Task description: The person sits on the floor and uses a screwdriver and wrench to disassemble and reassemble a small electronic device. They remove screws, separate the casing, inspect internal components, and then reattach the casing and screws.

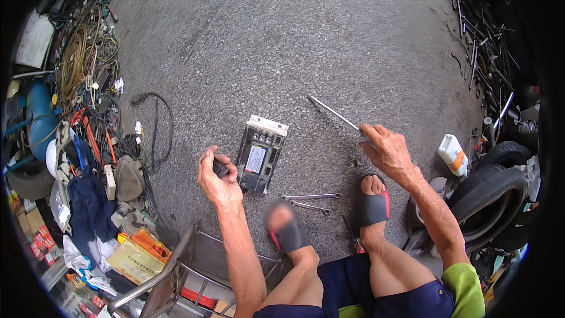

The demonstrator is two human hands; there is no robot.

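My left hand [219,179] is closed round a small black block [219,168], its kind unclear. Just right of it, a flat black electrical box [254,159] lies on the ground, with a pale label, screw terminals along its far part and a silver mounting flange. My right hand [385,148] grips a long, thin metal rod [333,112] that points away to the far left; any handle is hidden in my fingers. Between the box and my feet lie two wrenches, a longer wrench [315,196] and a shorter wrench [312,206].
Rough grey pavement [282,53] stretches ahead. Coiled wires [76,59], cloths and bags pile up on the left, with a loose black cable [168,123] beside them. On the right are a white bottle [452,154], old tires [494,200] and metal rods. A metal-framed chair [182,247] stands near left.
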